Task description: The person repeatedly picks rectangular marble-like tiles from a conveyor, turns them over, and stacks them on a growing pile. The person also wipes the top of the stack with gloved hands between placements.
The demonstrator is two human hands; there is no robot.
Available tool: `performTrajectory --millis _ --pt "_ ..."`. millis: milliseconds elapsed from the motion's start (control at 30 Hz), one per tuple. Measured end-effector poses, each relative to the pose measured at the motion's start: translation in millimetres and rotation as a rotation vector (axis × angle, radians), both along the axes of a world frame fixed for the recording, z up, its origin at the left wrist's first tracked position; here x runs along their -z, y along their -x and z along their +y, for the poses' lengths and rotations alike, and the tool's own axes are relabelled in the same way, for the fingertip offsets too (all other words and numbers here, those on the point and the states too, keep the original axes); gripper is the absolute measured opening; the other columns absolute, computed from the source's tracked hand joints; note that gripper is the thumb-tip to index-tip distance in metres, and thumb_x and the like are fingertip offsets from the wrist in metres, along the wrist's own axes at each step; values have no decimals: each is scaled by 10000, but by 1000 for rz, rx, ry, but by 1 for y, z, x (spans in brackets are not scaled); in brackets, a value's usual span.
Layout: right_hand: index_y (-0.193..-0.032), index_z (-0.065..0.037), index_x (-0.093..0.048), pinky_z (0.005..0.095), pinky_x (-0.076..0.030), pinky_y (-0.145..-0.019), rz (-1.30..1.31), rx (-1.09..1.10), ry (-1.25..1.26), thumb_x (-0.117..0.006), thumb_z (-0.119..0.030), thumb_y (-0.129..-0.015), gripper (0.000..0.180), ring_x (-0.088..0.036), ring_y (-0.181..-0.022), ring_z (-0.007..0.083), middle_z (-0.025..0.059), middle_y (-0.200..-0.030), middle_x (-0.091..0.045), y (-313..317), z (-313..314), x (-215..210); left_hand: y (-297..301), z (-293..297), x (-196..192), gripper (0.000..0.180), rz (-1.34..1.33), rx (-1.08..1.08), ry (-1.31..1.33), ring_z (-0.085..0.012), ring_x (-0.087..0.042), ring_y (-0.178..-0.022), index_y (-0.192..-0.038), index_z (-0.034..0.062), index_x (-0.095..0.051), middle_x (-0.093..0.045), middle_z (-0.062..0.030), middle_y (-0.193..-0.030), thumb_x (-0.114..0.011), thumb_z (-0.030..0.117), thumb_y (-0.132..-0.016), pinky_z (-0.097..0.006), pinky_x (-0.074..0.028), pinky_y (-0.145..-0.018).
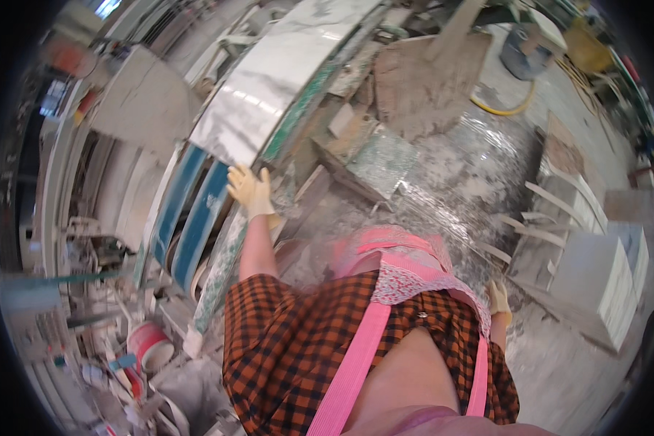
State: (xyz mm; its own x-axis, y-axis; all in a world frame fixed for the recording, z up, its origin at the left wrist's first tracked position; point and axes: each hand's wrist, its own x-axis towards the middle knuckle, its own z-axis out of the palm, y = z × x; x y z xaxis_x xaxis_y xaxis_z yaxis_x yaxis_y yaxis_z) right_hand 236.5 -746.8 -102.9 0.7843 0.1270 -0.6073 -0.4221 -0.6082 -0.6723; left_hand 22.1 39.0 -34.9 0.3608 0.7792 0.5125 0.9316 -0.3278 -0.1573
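My left hand (251, 190), in a cream glove, reaches forward to the near corner of a glossy white stone slab (272, 83) with grey veins. Its fingers are spread, and the fingertips lie at or just beside the slab's edge; I cannot tell whether they touch. The slab rests on a conveyor whose two blue belts (205, 214) show below its near end. Low beside my body, at the right, is my right hand (498, 296), also gloved. My clothing partly hides it, and its fingers are too unclear to read.
A green-edged rail (305, 112) runs along the conveyor's right side. Stacked pale slabs (596, 280) with curved strips stand at the right. Wet, shiny plastic sheeting (469, 171) covers the ground ahead. Further off are a brown board (421, 91), a dark bucket (527, 54) and a yellow hose (512, 110).
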Motion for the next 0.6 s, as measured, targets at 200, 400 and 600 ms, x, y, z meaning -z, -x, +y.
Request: performTrajectory --millis 200,400,600 --pt "-1349 -29 -576 379 -406 -1094 -324 156 178 -651 -435 -916 598 -505 -1323 285 138 -1412 -557 8 43 -11 -16 35 -31 586 -108 99 310 -425 -537 -1109 -1234 43 -591 -568 -206 -1235 -492 542 -945 -532 -444 -889" --pt "-1294 -85 -607 398 -456 -1006 -429 422 317 -623 -347 -941 439 -576 -1211 348 162 -1275 -637 72 45 -35 10 63 -33 605 216 51 404 -272 -219 -1514 -1523 219 -396 -327 -78 -1610 -467 484 -983 -569 -259 -1156" --pt "-1234 -90 -623 410 -474 -938 -351 867 340 -624 -350 -907 417 -591 -1157 341 196 -1233 -634 144 30 -9 25 66 -7 497 -137 57 329 -377 -639 -1094 -1177 88 -693 -674 -176 -1214 -342 401 -1019 -500 -486 -907"
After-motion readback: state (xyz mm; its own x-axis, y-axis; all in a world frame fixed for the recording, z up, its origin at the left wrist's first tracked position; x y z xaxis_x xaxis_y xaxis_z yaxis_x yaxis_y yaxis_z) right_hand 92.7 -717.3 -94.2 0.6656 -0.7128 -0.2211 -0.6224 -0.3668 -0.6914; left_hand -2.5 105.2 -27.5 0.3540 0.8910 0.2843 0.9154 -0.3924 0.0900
